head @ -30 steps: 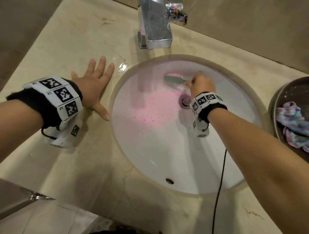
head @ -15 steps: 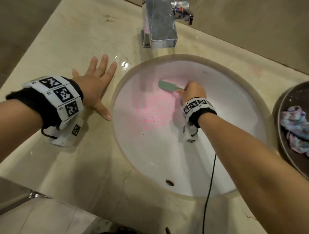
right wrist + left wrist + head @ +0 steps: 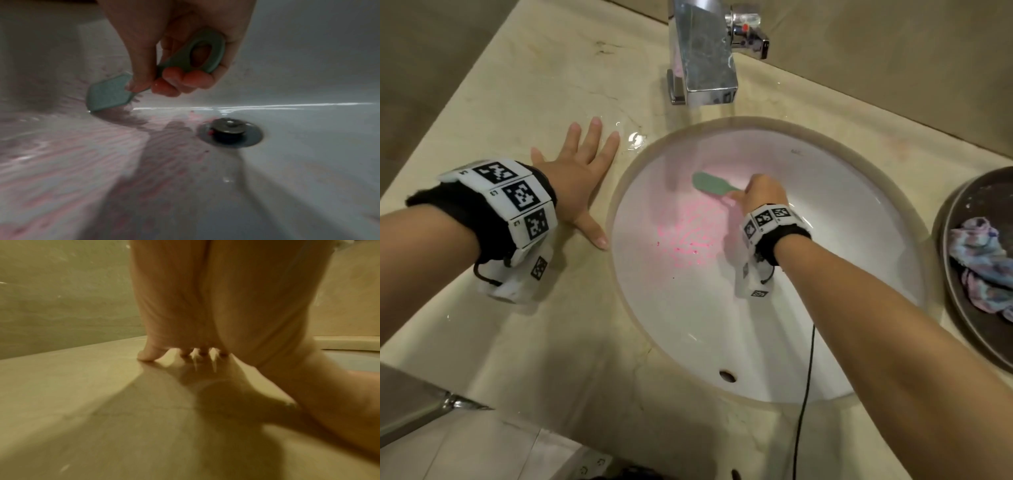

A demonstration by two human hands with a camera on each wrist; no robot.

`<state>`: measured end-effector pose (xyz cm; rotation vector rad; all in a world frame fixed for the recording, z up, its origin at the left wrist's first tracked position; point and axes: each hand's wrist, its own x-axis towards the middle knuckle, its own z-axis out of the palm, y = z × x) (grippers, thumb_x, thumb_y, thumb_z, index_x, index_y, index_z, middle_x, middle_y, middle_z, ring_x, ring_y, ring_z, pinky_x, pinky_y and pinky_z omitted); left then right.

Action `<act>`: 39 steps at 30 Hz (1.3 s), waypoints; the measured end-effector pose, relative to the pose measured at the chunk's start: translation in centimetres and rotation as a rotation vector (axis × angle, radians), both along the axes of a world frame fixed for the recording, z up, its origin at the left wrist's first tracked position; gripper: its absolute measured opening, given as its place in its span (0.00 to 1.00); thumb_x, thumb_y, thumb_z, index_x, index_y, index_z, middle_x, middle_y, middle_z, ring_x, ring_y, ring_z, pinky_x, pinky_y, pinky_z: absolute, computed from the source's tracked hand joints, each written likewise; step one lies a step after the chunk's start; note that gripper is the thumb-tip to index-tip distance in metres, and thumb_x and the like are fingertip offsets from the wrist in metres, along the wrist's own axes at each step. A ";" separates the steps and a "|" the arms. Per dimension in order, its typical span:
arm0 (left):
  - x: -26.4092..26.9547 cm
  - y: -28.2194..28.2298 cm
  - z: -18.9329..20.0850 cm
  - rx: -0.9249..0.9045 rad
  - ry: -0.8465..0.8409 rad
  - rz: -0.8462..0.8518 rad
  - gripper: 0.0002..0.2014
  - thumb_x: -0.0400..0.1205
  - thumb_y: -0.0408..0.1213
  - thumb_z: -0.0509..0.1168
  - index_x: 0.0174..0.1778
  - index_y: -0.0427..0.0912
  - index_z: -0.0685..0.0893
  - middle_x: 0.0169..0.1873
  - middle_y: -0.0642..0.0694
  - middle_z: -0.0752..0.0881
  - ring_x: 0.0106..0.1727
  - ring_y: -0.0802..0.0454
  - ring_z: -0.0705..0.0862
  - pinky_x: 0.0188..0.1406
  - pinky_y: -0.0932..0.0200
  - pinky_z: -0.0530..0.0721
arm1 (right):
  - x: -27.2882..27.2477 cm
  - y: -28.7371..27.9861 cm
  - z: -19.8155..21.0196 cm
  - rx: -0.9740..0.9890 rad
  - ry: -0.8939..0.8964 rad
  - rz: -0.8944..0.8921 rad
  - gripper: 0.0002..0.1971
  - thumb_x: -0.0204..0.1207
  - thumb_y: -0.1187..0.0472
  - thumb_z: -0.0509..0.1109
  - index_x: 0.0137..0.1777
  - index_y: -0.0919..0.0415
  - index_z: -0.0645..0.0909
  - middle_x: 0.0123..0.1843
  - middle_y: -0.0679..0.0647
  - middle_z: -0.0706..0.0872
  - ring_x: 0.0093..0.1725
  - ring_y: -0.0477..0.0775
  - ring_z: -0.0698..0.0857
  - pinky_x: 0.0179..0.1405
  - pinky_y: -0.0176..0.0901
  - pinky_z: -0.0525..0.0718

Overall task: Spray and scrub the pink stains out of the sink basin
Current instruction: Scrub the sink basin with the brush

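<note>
A white oval sink basin [image 3: 842, 212] is set in a beige marble counter. Pink stains [image 3: 688, 229] spread over its left-centre floor, smeared and streaky in the right wrist view as pink stains [image 3: 68, 155]. My right hand [image 3: 762, 192] grips the handle of a green scrub brush [image 3: 710, 183], whose head lies on the basin's far-left wall. Close up, my right hand [image 3: 174, 68] curls round the green brush [image 3: 111, 95], bristles down on the wet stain. My left hand [image 3: 578, 181] lies flat and spread on the counter left of the basin; my left hand [image 3: 216, 305] holds nothing.
A chrome faucet [image 3: 702, 54] stands behind the basin. The metal drain plug [image 3: 230, 133] sits just right of the brush. A dark bowl [image 3: 962, 308] at the right holds a multicoloured cloth [image 3: 986, 267]. A small puddle [image 3: 635, 138] lies by my left fingertips. A black cable [image 3: 804, 394] hangs from my right wrist.
My right hand has swept the brush leftward across the basin's far side, off the drain area and onto the left wall. My left hand has stayed flat on the counter.
</note>
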<state>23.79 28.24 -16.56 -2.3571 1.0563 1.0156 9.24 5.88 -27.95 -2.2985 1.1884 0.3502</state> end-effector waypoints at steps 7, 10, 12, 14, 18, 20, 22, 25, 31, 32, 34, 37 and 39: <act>0.1 -0.1 -0.1 0.010 0.002 0.006 0.79 0.50 0.60 0.81 0.75 0.51 0.19 0.74 0.48 0.18 0.78 0.43 0.24 0.71 0.23 0.48 | -1.1 -0.8 0.1 -0.069 0.059 -0.026 0.19 0.76 0.49 0.70 0.35 0.65 0.72 0.27 0.53 0.71 0.32 0.58 0.75 0.27 0.41 0.69; 0.2 0.0 -0.2 0.001 0.001 -0.002 0.80 0.49 0.61 0.81 0.75 0.51 0.20 0.74 0.49 0.18 0.78 0.43 0.24 0.71 0.23 0.48 | -2.2 -1.6 0.3 -0.078 0.073 -0.130 0.20 0.75 0.55 0.70 0.26 0.63 0.68 0.25 0.53 0.72 0.23 0.53 0.71 0.19 0.36 0.64; 0.3 0.1 -0.3 0.000 0.004 -0.001 0.80 0.49 0.61 0.81 0.75 0.52 0.19 0.73 0.49 0.17 0.78 0.43 0.23 0.71 0.23 0.48 | -2.2 -1.1 0.3 -0.034 0.069 -0.154 0.19 0.75 0.56 0.69 0.27 0.62 0.68 0.28 0.55 0.75 0.23 0.51 0.71 0.19 0.36 0.65; 0.3 0.0 -0.3 0.001 0.006 0.001 0.80 0.49 0.61 0.81 0.75 0.52 0.19 0.73 0.49 0.17 0.78 0.43 0.23 0.71 0.23 0.48 | -1.4 0.3 0.3 0.026 0.056 -0.135 0.19 0.76 0.52 0.68 0.30 0.62 0.69 0.32 0.55 0.77 0.26 0.53 0.73 0.23 0.38 0.68; 0.4 0.0 -0.4 -0.007 0.005 0.000 0.80 0.49 0.61 0.81 0.75 0.52 0.20 0.74 0.48 0.18 0.78 0.42 0.24 0.71 0.22 0.48 | 0.5 3.7 0.9 0.069 0.048 0.079 0.15 0.79 0.51 0.65 0.38 0.61 0.71 0.34 0.54 0.77 0.35 0.56 0.77 0.33 0.43 0.73; 0.5 0.1 -0.4 -0.008 0.013 0.003 0.80 0.49 0.60 0.81 0.75 0.52 0.20 0.74 0.48 0.17 0.78 0.42 0.23 0.71 0.22 0.48 | 0.4 4.2 1.4 0.057 0.058 0.143 0.13 0.79 0.52 0.65 0.42 0.62 0.71 0.32 0.52 0.74 0.38 0.57 0.77 0.37 0.44 0.71; 0.6 0.1 -0.5 -0.010 0.023 0.008 0.80 0.49 0.60 0.82 0.75 0.52 0.20 0.73 0.48 0.17 0.77 0.41 0.23 0.71 0.22 0.47 | -0.2 4.1 2.0 0.038 0.074 0.151 0.13 0.80 0.51 0.65 0.43 0.61 0.72 0.31 0.52 0.74 0.38 0.58 0.77 0.37 0.43 0.70; 0.6 0.3 -0.6 -0.035 0.027 -0.001 0.79 0.50 0.60 0.81 0.75 0.52 0.20 0.74 0.48 0.18 0.78 0.41 0.24 0.70 0.21 0.47 | -1.5 4.2 3.3 0.025 -0.013 0.030 0.17 0.80 0.46 0.62 0.44 0.61 0.72 0.33 0.53 0.76 0.37 0.58 0.75 0.36 0.43 0.70; 0.7 1.0 -0.5 -0.111 0.021 -0.014 0.78 0.51 0.63 0.80 0.77 0.50 0.22 0.75 0.46 0.20 0.79 0.40 0.26 0.71 0.23 0.46 | -1.9 6.9 6.9 -0.001 -0.344 -0.049 0.11 0.84 0.55 0.55 0.50 0.64 0.71 0.35 0.55 0.78 0.37 0.60 0.78 0.34 0.49 0.77; 0.6 1.3 -0.5 -0.127 0.011 0.004 0.77 0.53 0.63 0.80 0.77 0.49 0.22 0.76 0.44 0.21 0.79 0.39 0.27 0.73 0.25 0.45 | -1.4 7.6 7.6 -0.005 -0.379 -0.023 0.10 0.84 0.57 0.57 0.53 0.65 0.72 0.39 0.56 0.80 0.39 0.60 0.79 0.37 0.49 0.77; 0.2 2.2 -0.5 -0.162 -0.026 0.078 0.76 0.55 0.63 0.78 0.77 0.44 0.23 0.77 0.40 0.23 0.80 0.37 0.30 0.77 0.30 0.44 | 0.3 8.9 8.9 0.021 -0.461 0.027 0.09 0.83 0.61 0.59 0.55 0.67 0.73 0.45 0.60 0.83 0.44 0.61 0.81 0.40 0.44 0.75; -0.8 3.8 -0.8 -0.201 -0.103 0.204 0.73 0.59 0.68 0.74 0.78 0.41 0.25 0.77 0.40 0.23 0.80 0.36 0.31 0.75 0.28 0.47 | 3.8 10.9 10.3 0.064 -0.545 0.092 0.10 0.81 0.62 0.63 0.57 0.68 0.75 0.51 0.62 0.84 0.50 0.61 0.82 0.44 0.41 0.74; -1.1 5.0 -0.8 -0.234 -0.124 0.301 0.70 0.61 0.71 0.70 0.79 0.41 0.28 0.78 0.41 0.25 0.80 0.36 0.32 0.73 0.25 0.49 | 6.2 12.1 10.9 0.085 -0.534 0.108 0.10 0.80 0.61 0.64 0.57 0.67 0.75 0.52 0.60 0.83 0.50 0.57 0.80 0.46 0.41 0.74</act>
